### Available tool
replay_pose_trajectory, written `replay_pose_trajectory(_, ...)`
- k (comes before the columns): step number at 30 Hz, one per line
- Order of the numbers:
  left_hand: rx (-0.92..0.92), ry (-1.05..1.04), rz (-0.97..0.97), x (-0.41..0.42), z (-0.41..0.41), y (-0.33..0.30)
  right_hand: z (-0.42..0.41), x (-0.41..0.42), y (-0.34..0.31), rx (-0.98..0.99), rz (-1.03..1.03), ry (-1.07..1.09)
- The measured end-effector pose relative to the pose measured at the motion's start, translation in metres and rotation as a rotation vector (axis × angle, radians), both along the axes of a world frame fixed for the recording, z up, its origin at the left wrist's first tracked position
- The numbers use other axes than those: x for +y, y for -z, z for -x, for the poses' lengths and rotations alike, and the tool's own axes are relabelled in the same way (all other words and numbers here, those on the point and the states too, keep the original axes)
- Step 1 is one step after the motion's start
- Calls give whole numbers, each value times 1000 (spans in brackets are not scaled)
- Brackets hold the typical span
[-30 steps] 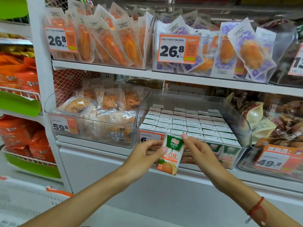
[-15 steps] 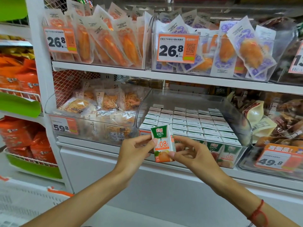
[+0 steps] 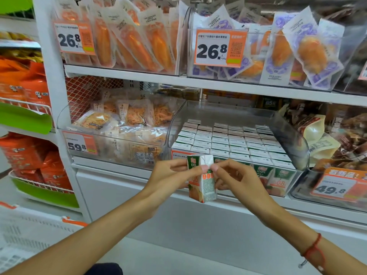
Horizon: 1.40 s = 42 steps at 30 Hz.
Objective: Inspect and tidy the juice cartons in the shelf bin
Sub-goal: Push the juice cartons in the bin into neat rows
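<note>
I see white shop shelving, with a clear shelf bin just beyond my hands, packed with upright juice cartons. My left hand and right hand pinch one juice carton between them, before the bin's front. Snack packets lie beyond my left hand.

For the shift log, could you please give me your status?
Both hands grip one juice carton. Held before clear bin. Nothing in the way.

The carton is green, white and orange. Price tags are orange and white. A red string circles one wrist.
</note>
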<state>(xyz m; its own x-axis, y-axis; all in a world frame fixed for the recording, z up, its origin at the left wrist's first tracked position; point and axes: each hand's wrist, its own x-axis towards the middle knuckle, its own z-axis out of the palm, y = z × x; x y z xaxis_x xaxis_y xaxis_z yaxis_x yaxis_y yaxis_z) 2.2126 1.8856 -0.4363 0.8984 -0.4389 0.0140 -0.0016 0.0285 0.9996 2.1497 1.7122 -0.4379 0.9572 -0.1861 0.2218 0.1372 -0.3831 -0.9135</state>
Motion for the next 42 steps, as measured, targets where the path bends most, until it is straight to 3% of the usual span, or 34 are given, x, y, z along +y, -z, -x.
replay_pose_trajectory(5,62,56,2,-2,-1,0,-2,-5,-2,138,-96,-19)
replay_pose_trajectory(10,96,67,123,1,-3,-1,1,-12,-3,338,-120,-211)
replay_pose_trajectory(17,91,146,133,-1,-3,2,1,-8,-4,369,-206,-238)
replay_pose_trajectory(23,49,215,148,-4,-2,3,1,-6,-3,300,-188,-204)
replay_pose_trajectory(26,-4,90,97,-5,-2,4,0,-5,0,254,-172,-111)
replay_pose_trajectory(29,-20,-66,83,-7,-1,8,-2,-1,4,149,-36,66)
replay_pose_trajectory(32,20,-69,84,-10,1,10,-2,6,8,21,146,173)
replay_pose_trajectory(39,130,-11,66,1,-9,8,-4,10,9,20,209,135)
replay_pose_trajectory(42,101,46,25,7,-14,6,-4,3,2,109,97,34)
